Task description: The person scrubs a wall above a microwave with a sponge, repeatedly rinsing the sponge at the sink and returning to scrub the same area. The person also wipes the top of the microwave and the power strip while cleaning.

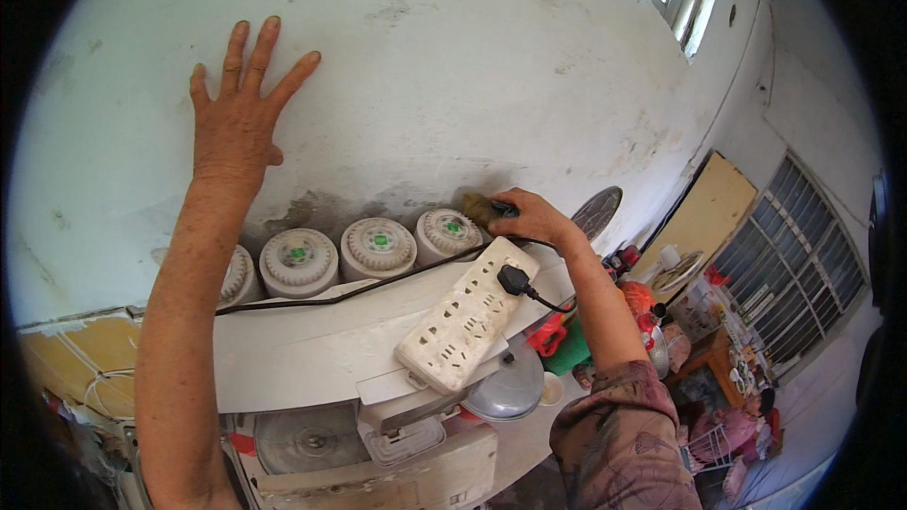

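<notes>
My left hand (239, 110) lies spread against the stained white wall (453, 85), holding nothing. Lower and to the right, my right hand (533, 216) grips a yellowish-brown brush or scrubber (479, 209) with a black part showing. The scrubber is at a dark patch low on the wall, beside the rightmost of several white round jars (378, 244) with ribbed lids and green labels. Below my right hand, a grimy white power strip (460, 319) rests at a slant on a white surface (297, 354). A black plug (514, 280) sits in one of its sockets.
A black cable (340, 297) runs in front of the jars. Beneath the surface are a round glass plate (312, 439) and a metal pot lid (506, 382). A round dark mesh disc (597, 214) leans behind my right wrist. A barred window (793, 262) and household clutter lie far right.
</notes>
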The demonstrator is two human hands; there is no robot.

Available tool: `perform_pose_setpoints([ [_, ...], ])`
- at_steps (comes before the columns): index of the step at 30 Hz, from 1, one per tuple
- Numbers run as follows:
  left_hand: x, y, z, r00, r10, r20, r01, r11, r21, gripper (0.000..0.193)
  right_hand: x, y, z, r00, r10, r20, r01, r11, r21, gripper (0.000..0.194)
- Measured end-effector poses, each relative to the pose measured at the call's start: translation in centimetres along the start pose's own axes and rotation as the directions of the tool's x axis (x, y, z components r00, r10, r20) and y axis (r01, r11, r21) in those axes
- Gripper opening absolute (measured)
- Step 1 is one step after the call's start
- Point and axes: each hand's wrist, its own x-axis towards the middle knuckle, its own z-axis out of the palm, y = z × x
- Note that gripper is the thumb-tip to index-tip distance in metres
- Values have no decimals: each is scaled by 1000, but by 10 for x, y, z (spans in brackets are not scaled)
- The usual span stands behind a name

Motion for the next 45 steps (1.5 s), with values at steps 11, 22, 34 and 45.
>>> perform_pose_setpoints([
  [11, 0, 0, 3, 1000, 7, -8, -7, 1000, 7, 133, 16, -4, 17, 969, -126, -212, -11, 837, -546, 33],
  [22, -1, 0, 3, 1000, 13, -13, -13, 999, 30, 134, 30, 11, 30, 986, -86, -144, 26, 926, -377, 33],
  [34, 0, 1, 0, 1000, 3, 9, -3, 999, 34, 132, 26, -2, 29, 973, -229, -27, 186, 848, -497, 29],
  [45, 1, 2, 0, 1000, -8, 0, 8, 999, 36, 130, 30, 3, 36, 969, -229, -94, 220, 970, -106, 33],
])
